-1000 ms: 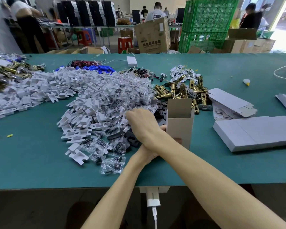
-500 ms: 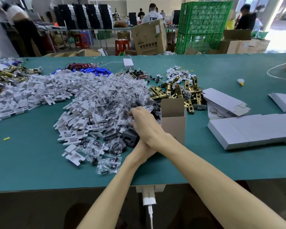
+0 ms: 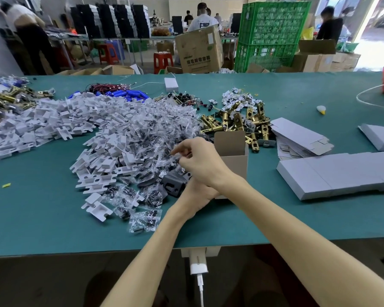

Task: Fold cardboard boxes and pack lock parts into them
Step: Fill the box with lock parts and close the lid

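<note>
An open brown cardboard box (image 3: 233,160) stands upright on the green table (image 3: 42,213), top flap raised. My left hand (image 3: 196,194) is at the box's lower left corner and seems to hold it; its fingers are hidden under my right wrist. My right hand (image 3: 198,161) crosses over it and pinches a clear bag of screws (image 3: 175,155) at the edge of the bag pile (image 3: 155,134). A black lock part (image 3: 172,185) lies just left of my left hand. Brass latches (image 3: 237,121) lie behind the box.
White plastic inserts (image 3: 53,120) spread across the left of the table. Flat grey box blanks (image 3: 297,138) and a row of folded grey boxes (image 3: 341,173) lie to the right. Blue cells and wires (image 3: 124,93) sit at the back. People, cartons and green crates stand beyond the table.
My right hand has shifted a little left over the bag pile and its fingers have closed on a bag. My left hand and the box stay in place.
</note>
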A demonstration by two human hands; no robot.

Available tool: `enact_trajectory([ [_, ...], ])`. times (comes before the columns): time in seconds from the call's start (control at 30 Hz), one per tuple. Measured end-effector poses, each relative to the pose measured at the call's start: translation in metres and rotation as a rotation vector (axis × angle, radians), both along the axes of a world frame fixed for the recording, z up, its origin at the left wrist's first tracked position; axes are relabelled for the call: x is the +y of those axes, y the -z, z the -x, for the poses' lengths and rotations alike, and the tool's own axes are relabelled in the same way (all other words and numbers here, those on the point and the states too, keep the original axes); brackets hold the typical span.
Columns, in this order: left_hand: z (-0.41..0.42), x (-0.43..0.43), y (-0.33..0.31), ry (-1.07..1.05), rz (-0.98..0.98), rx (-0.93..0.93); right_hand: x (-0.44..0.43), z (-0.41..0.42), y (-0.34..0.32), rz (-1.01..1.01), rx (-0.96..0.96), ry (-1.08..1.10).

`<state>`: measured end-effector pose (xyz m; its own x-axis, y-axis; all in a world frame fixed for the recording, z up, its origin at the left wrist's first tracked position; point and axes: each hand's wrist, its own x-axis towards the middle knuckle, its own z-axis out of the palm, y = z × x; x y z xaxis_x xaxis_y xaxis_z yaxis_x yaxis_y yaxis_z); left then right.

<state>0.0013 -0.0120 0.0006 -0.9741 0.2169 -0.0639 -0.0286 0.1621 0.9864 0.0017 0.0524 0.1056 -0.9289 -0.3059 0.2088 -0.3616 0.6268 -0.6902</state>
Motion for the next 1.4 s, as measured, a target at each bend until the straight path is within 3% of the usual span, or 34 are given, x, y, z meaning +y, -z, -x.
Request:
enact_trajectory([
  [0.13, 0.002, -0.001, 0.0, 0.004, 0.029, 0.054, 0.008, -0.006, -0.01, 0.042, 0.002, -0.015],
  [0.37, 0.0, 0.002, -0.004, 0.042, -0.072, 0.075, 0.036, -0.013, -0.025, 0.252, 0.187, 0.0],
  [0.57, 0.0, 0.001, -0.003, 0.063, -0.104, 0.111, 0.089, -0.005, -0.033, 0.079, 0.306, 0.156],
  [0.7, 0.001, 0.001, -0.002, 0.066, -0.122, 0.112, 0.108, -0.004, -0.026, -0.032, 0.253, 0.223],
  [1.13, 0.002, 0.001, 0.0, 0.086, -0.158, 0.113, 0.109, 0.0, -0.023, -0.109, 0.288, 0.158],
  [1.4, 0.002, 0.001, 0.0, 0.095, -0.162, 0.113, 0.108, 0.0, -0.023, -0.29, 0.351, 0.123],
])
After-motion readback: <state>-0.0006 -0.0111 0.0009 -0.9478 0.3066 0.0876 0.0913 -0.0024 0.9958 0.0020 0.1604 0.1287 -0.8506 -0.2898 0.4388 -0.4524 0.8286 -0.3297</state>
